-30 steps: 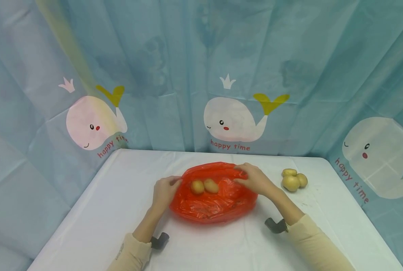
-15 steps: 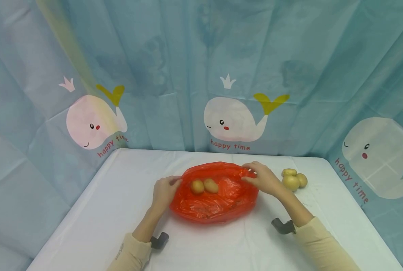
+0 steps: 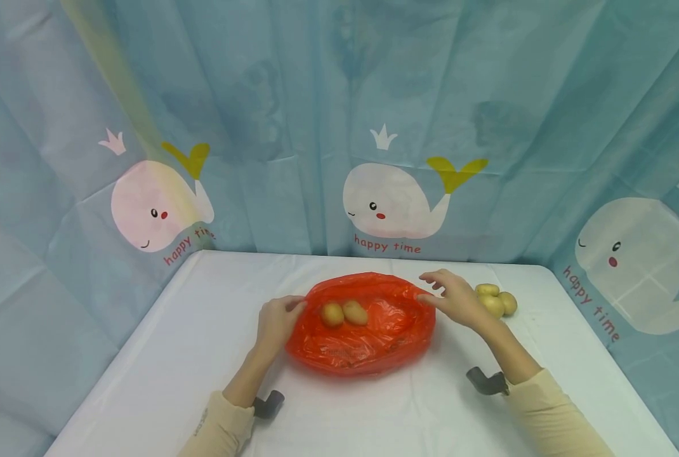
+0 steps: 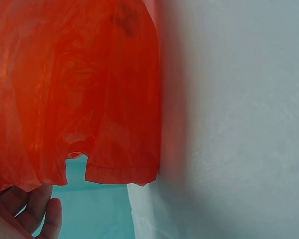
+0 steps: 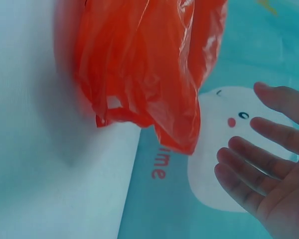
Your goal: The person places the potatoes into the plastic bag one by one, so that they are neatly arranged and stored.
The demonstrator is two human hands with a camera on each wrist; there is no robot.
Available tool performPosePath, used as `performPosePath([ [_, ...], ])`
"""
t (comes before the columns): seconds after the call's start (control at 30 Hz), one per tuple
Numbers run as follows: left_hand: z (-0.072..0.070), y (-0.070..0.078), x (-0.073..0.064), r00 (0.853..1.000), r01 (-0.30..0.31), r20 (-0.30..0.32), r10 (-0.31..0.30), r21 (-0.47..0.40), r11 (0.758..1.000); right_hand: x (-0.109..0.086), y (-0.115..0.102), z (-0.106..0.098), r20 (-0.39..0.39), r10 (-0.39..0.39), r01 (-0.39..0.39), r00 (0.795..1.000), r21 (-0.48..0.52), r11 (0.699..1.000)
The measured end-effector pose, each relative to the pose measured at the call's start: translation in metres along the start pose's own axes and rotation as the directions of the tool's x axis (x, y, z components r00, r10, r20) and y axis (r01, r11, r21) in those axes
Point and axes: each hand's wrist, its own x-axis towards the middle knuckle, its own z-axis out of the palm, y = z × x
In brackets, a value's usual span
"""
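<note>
A red plastic bag (image 3: pixel 362 349) lies spread on the table with its mouth gaping upward. Inside it two potatoes (image 3: pixel 332 315) sit side by side. My left hand (image 3: pixel 276 322) pinches the bag's left rim between thumb and fingers. In the left wrist view, part of that hand (image 4: pixel 32 214) shows below the edge of the red plastic. My right hand (image 3: pixel 456 298) hovers at the bag's right end, fingers spread and holding nothing. From the right wrist view, a gap shows between the bag (image 5: pixel 139 69) and the open right hand (image 5: pixel 274 164).
Three more potatoes (image 3: pixel 508 303) lie grouped on the right of the white table (image 3: pixel 185 349), just beyond my right hand. A blue curtain (image 3: pixel 294 127) with whale prints hangs behind the table and along both sides. A dark wrist mount (image 3: pixel 486 381) juts from each forearm.
My right hand has let go of the bag's right rim and moved right, toward the loose potatoes, its fingers spreading. My left hand and the bag stay in place.
</note>
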Motion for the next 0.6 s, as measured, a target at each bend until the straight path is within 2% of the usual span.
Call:
performPosePath([
  [0.23, 0.000, 0.000, 0.000, 1.000, 0.014, 0.009, -0.014, -0.006, 1.000, -0.004, 0.005, -0.008, -0.008, 0.049, -0.048, 0.999, 0.017, 0.999],
  [0.6, 0.000, -0.001, 0.001, 1.000, -0.007, 0.004, 0.007, -0.007, 1.000, -0.009, 0.016, -0.020, -0.041, 0.062, -0.062, 0.997, -0.015, 0.998],
])
